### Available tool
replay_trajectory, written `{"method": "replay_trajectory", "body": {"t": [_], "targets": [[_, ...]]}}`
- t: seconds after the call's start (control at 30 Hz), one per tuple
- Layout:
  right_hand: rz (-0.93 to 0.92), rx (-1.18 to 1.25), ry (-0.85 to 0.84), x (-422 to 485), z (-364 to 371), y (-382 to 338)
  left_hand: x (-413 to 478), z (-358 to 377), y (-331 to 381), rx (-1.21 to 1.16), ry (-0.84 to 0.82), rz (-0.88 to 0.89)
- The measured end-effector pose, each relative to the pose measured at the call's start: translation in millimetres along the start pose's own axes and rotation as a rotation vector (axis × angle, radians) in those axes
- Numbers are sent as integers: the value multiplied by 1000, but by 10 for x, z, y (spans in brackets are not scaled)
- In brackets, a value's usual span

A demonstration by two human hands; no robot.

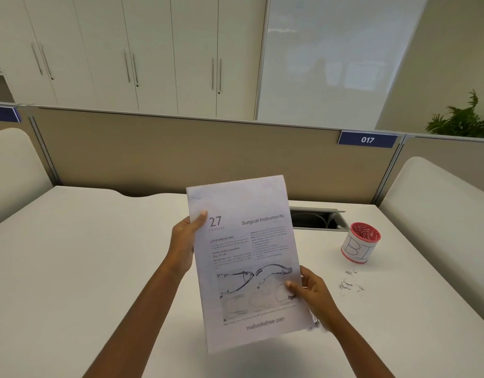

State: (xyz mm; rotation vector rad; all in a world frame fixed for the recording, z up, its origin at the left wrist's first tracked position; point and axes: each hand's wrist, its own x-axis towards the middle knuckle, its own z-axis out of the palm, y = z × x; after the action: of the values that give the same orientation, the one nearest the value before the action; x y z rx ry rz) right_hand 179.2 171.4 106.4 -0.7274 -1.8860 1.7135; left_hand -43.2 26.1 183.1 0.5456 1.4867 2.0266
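Aloft over the white worktop (99, 255), a printed page (246, 257) headed "Surgical Instruments" faced the person. Its long axis ran away from them, with the top edge toward the partition (180, 154) and leaning slightly left. The left hand (182, 241) pinched the page's left edge in its fingers (200, 217), and the right hand (314, 293) pinched the lower right edge. A red-rimmed cup (359, 246) stood to the right.

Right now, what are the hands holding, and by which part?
A printed page: left hand pinches its left edge, right hand its lower right edge.
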Motion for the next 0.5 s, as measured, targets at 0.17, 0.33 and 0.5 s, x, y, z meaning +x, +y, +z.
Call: {"method": "replay_trajectory", "body": {"t": [0.17, 0.33, 0.5], "targets": [[-25, -24, 31, -62, -43, -44, 106, -31, 136, -27, 146, 77], [7, 7, 41, -105, -32, -14, 145, 32, 142, -45, 281, 58], [82, 59, 54, -164, 30, 121, 163, -19, 2, -5, 373, 5]]}}
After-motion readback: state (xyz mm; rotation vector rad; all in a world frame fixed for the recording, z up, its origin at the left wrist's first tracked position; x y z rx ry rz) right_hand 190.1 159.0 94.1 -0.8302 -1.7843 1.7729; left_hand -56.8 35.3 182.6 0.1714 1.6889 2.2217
